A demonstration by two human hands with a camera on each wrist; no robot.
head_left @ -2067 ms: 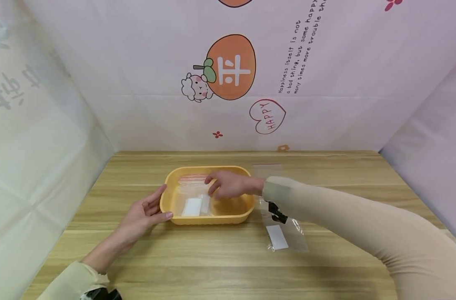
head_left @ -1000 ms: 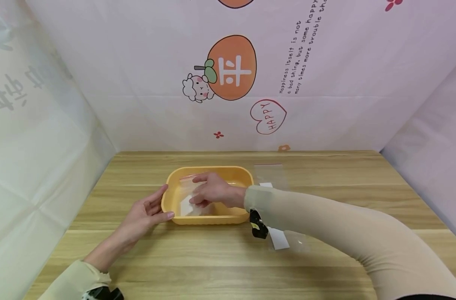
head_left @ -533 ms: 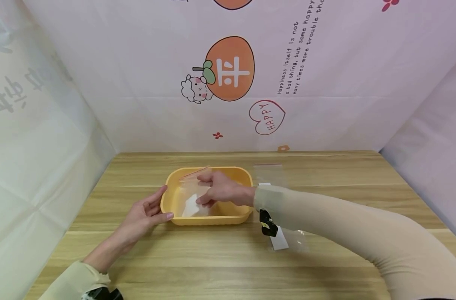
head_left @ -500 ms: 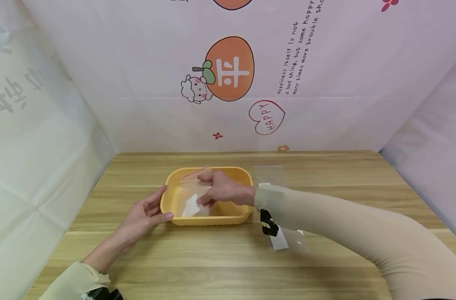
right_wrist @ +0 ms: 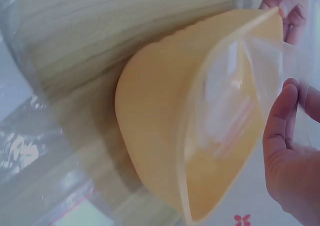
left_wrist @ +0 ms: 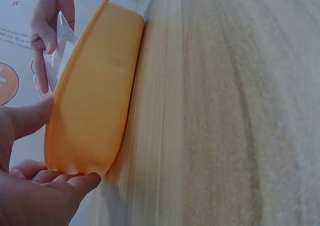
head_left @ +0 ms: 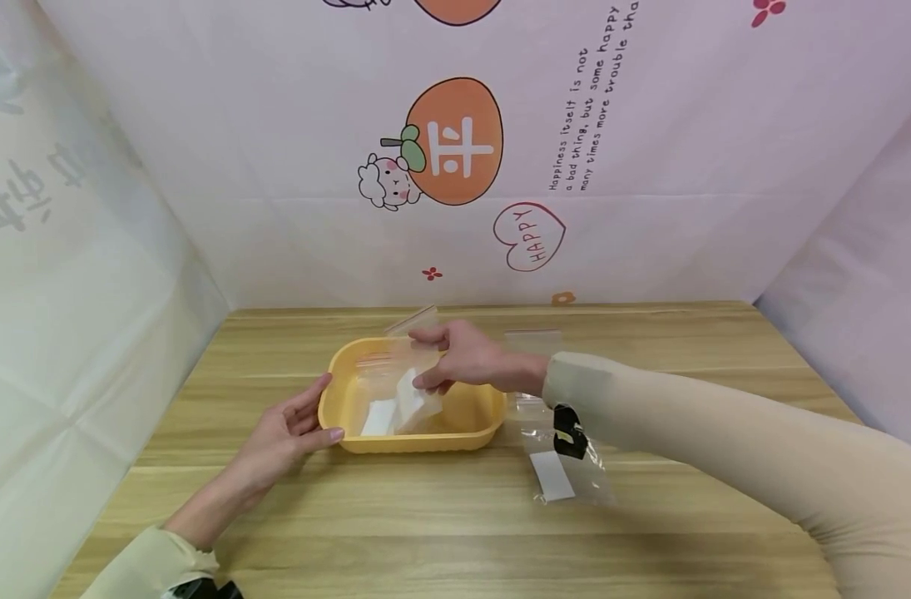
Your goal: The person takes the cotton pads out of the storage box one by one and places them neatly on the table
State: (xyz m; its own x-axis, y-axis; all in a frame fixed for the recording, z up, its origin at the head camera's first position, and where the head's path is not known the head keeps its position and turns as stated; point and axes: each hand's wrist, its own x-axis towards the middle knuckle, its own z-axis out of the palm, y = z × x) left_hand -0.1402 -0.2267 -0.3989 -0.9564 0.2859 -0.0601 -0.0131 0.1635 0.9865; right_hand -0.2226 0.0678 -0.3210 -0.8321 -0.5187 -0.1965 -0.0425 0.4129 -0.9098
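A yellow plastic tray (head_left: pixel 418 444) stands on the table, with my left hand (head_left: pixel 279 437) gripping its left end. The left wrist view shows the thumb on the rim and the fingers against the outer wall. My right hand (head_left: pixel 470 358) pinches a clear zip bag (head_left: pixel 425 356) holding a white piece, raised partly above the tray. In the right wrist view, thumb and fingertips (right_wrist: pixel 287 93) meet on this bag. Another zip bag (head_left: pixel 376 416), also with a white piece, lies inside the tray. Its far part is seen through the held bag.
Right of the tray, a clear zip bag (head_left: pixel 563 478) with a white piece lies on the wooden table (head_left: pixel 425 532). Another bag (head_left: pixel 533 339) lies behind it, partly under the right forearm. Printed white sheeting (head_left: pixel 305 166) encloses the back and sides.
My right hand first reached into the tray, took hold of a zip bag, and has lifted it up and to the right. The left hand has stayed on the tray.
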